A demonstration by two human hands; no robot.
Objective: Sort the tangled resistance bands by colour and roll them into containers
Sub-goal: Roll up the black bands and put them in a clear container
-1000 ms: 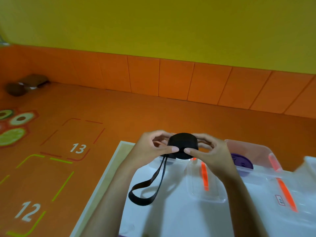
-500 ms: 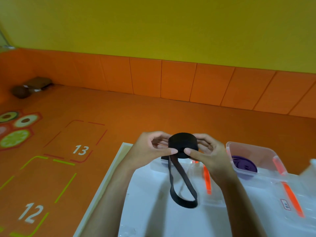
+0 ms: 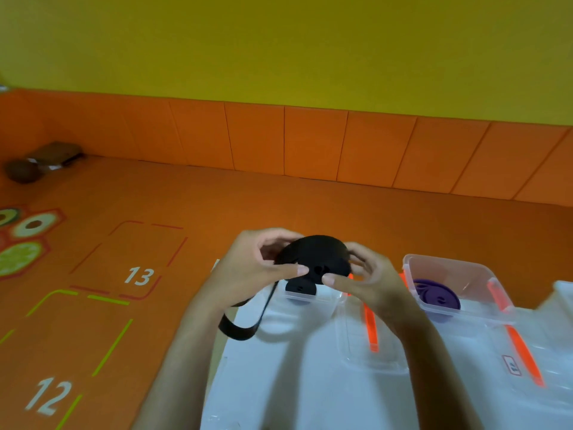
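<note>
Two bare hands are held together above the far edge of a white table [image 3: 294, 392]. Between them is a black resistance band [image 3: 316, 254], wound into a thick flat roll. The left hand [image 3: 257, 268] curls round the roll's left side with its thumb pressed on the near face. The right hand [image 3: 366, 280] grips the right side the same way, so the two thumbs nearly meet. The band's loose tail [image 3: 238, 332] hangs as a loop below the left hand and past the table's left edge.

Directly beneath the hands sits a clear container [image 3: 305, 295] with a small dark roll [image 3: 299, 288] inside. Just below the right hand a clear lid [image 3: 372, 363] with an orange strip lies flat on the table. To the right of the right hand stands a second clear container [image 3: 452, 265], which holds a purple rolled band [image 3: 437, 297]. Left of the left hand, orange floor [image 3: 192, 206] shows the painted numbers 13 and 12.
</note>
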